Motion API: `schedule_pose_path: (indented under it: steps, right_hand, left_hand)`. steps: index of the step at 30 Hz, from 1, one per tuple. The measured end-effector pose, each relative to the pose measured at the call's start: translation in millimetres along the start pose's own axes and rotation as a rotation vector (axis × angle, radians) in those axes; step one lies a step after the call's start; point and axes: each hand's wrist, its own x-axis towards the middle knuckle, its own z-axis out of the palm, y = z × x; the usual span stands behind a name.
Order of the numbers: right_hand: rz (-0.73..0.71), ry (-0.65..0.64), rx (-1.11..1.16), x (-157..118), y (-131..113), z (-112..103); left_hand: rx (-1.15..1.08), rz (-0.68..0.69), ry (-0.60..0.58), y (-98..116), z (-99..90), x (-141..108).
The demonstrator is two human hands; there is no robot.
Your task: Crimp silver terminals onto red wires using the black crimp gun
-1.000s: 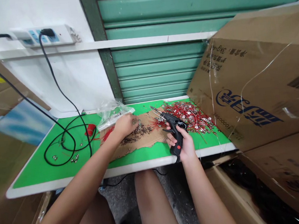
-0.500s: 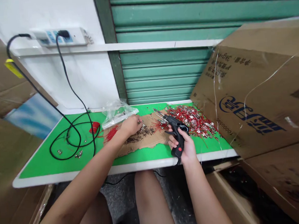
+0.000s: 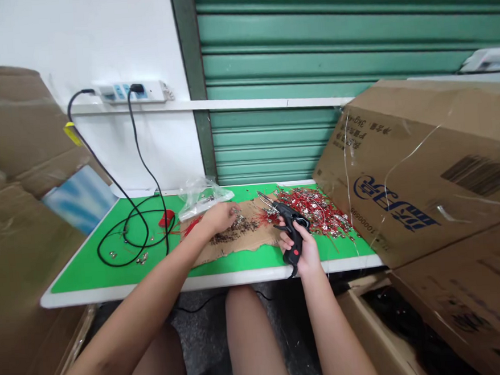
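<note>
- Ideally, the green surface (image 3: pixel 259 259) keeps the torn cardboard (image 3: pixel 224 250) flat.
- Black gun (image 3: pixel 295 237): right hand (image 3: pixel 308 253) has its grip clenched round the handle; best angle the tip clear of fingers.
- Metal bits (image 3: pixel 241 219), on the cardboard: pinch lightly; whether the left hand's (image 3: pixel 216 217) grip holds any, I cannot tell.

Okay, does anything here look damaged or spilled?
The cardboard sheet has a ragged front edge, as if torn. A few small metal pieces lie left, by the looped black cable, away from the main pile.
</note>
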Motion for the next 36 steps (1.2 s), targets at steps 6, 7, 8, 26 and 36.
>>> schedule_pose_path:
  steps: [6, 7, 8, 26, 36]
  right_hand:
    - [0.020, -0.002, 0.012, 0.1, -0.8, 2.0]
    - [0.023, -0.005, 0.010, 0.3, -1.0, 2.0]
    - [0.025, -0.007, 0.006, 0.6, -1.1, 2.0]
    - [0.055, -0.107, -0.157, 1.1, -3.5, -2.2]
    - [0.032, -0.033, -0.157, 0.7, -2.1, 3.0]
  left_hand:
    - [-0.138, -0.037, 0.078, -8.4, -15.8, -22.1]
    - [-0.172, -0.049, 0.081, -10.6, -15.8, -28.2]
    - [-0.205, -0.059, 0.079, -12.7, -14.9, -34.6]
    - [-0.112, -0.342, 0.207, -17.0, 14.5, -84.2]
    - [0.033, -0.406, 0.132, -41.0, -4.4, -129.4]
